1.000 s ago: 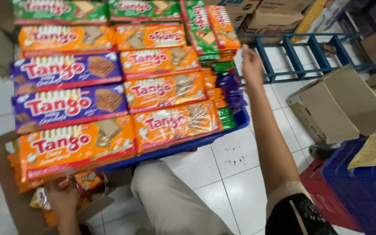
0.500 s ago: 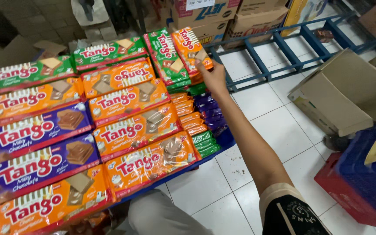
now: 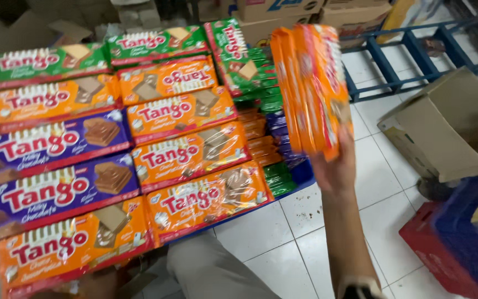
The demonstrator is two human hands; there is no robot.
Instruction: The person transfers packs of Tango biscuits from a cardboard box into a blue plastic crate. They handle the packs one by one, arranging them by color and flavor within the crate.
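The right hand (image 3: pixel 336 166) was raised above the white tiled floor (image 3: pixel 283 232), its fingers closed around the lower end of two orange wafer packs (image 3: pixel 312 88). The packs stood upright and pressed together, rising from the hand so that their tops reached level with the far row of the display. They were blurred, so the print on them could not be made out. Just to the left of the hand lay the blue tray (image 3: pixel 300 174), loaded with flat rows of green, orange and purple wafer packs (image 3: pixel 189 158), with more packs standing on edge along its right side. The held packs hung clear of that stack, beside its right edge. The left hand (image 3: pixel 98 282) showed only dimly at the bottom under the nearest orange packs; whether it gripped anything could not be told. An open cardboard box (image 3: pixel 443 133) sat on the floor to the right, well apart from the raised hand.
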